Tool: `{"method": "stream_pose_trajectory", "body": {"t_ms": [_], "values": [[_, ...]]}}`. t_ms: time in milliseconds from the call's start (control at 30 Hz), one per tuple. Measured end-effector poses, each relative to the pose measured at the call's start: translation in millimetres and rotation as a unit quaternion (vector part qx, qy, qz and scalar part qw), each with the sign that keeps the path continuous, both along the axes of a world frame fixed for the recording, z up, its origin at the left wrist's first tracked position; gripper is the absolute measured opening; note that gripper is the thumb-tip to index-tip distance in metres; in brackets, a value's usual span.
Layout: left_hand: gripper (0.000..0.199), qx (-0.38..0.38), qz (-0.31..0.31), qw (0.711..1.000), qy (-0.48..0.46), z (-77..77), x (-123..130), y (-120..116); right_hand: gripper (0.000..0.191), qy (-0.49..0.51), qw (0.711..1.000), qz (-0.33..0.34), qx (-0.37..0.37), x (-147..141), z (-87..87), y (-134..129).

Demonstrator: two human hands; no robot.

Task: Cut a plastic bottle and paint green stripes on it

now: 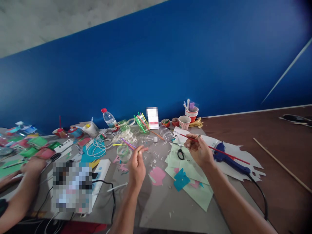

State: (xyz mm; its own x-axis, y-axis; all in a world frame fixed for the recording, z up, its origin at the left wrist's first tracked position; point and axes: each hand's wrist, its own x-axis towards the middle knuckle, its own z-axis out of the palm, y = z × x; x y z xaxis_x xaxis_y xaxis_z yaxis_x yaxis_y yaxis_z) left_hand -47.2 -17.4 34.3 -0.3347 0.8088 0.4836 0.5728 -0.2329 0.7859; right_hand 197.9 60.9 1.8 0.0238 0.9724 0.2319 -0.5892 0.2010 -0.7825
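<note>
Foreground: the grey bench (156, 208) ends at a front edge well to the near side of the fingers of the left hand (136, 165) and right hand (201, 151); an open strip runs from that edge up between the two, with white scraps (154, 161) at its far part. Green paper (203, 196) and a blue scrap (180, 179) lie nearer than the right fingers; a pink scrap (158, 176) lies between the hands.

Middle ground: the right fingers are clamped on a red stick (237, 159), which projects to their left and, to their right, crosses in front of the glue gun (234, 165). The left fingers are bent, tips close; whether they pinch anything cannot be told. Scissors (180, 154) lie just left of the right fingers. Well left of the left fingers is another person's hand (34, 165).

Background: beyond the left fingers, a clear bottle (146, 140) lies sideways; beyond the right fingers, cups (184, 123) stand near the blue wall (156, 65), which bounds the far edge.
</note>
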Motion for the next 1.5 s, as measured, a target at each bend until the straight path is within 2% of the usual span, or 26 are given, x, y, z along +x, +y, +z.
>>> {"method": "stream_pose_trajectory", "body": {"t_ms": [133,233,333,400,433,500,533,633,700,833,933,1033,1500], "values": [[0.03,0.008,-0.017,1.0,0.005,-9.1,8,23,0.039,0.008,1.0,0.006,-0.007,0,0.6,-1],[0.032,0.025,-0.004,0.999,0.046,-3.6,3,38,0.039,0.015,1.0,0.012,-0.007,0,0.9,-1],[0.021,0.047,0.012,0.995,0.085,19.4,-11,55,0.038,0.017,1.0,0.013,-0.008,0,1.2,-1],[0.02,0.039,0.06,0.994,0.083,41.2,-24,69,0.038,0.017,1.0,0.013,-0.01,1,1.4,-1],[0.022,0.018,0.097,0.991,0.091,52.5,-32,76,0.038,0.019,1.0,0.014,-0.011,1,1.4,-1],[0.035,-0.062,0.132,0.979,0.14,73.0,-50,91,0.038,0.023,1.0,0.016,-0.012,2,1.2,-1],[0.039,-0.12,0.135,0.964,0.193,81.2,-60,97,0.038,0.026,0.999,0.015,-0.013,2,1.1,-1],[0.031,-0.193,0.128,0.941,0.245,93.6,-83,114,0.037,0.032,0.999,0.012,-0.012,1,0.7,-1],[0.026,-0.236,0.137,0.92,0.281,91.2,-91,121,0.038,0.033,0.999,0.012,-0.009,0,0.7,-1],[0.018,-0.287,0.146,0.882,0.344,71.6,-94,132,0.038,0.031,0.999,0.017,-0.006,0,0.8,0],[0.016,-0.314,0.155,0.862,0.368,57.3,-96,138,0.039,0.03,0.999,0.015,0.0,0,1.7,1],[0.015,-0.334,0.155,0.849,0.379,49.4,-100,140,0.038,0.036,0.999,0.011,-0.001,0,3.6,1],[0.024,-0.368,0.124,0.828,0.405,50.4,-101,136,0.036,0.042,0.999,0.021,-0.008,0,8.6,-1]]}}
